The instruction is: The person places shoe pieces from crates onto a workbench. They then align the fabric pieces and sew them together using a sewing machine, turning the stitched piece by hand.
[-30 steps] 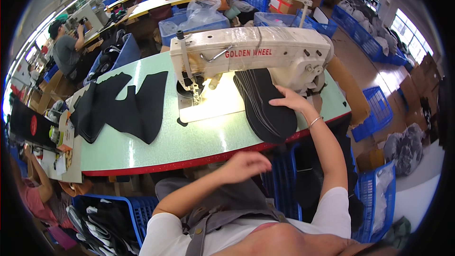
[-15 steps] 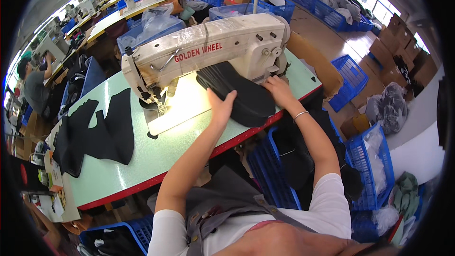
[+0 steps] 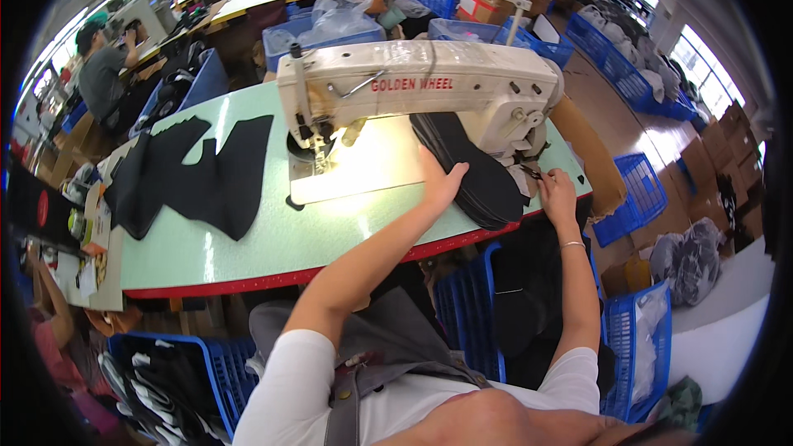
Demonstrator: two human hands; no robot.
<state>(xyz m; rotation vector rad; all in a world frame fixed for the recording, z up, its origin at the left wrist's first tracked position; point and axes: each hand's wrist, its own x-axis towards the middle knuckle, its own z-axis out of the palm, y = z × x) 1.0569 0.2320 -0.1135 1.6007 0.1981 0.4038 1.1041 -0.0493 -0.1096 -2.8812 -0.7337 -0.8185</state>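
A thick stack of black, sole-shaped pieces (image 3: 477, 177) lies at a slant on the table, right of the sewing machine's needle. My left hand (image 3: 442, 183) grips its left side, thumb over the top and the other fingers partly hidden along the edge. Right of the stack, my right hand (image 3: 558, 190) has its fingers closed at a small dark object beside the machine's base; its kind is too small to make out. The white sewing machine (image 3: 413, 74) stands behind the stack, its lamp lighting the bed plate (image 3: 363, 177).
Flat black cut pieces (image 3: 227, 169) lie on the left of the pale green table (image 3: 206, 260), which has a red front edge. Below are blue baskets (image 3: 223, 372) with black items. A cardboard sheet (image 3: 591, 157) stands at the right end. Another person (image 3: 103, 74) sits far left.
My right hand has left the stack's far right edge and moved right to the small dark object. My left hand stays on the stack. The whole view has shifted, the table now sitting further right.
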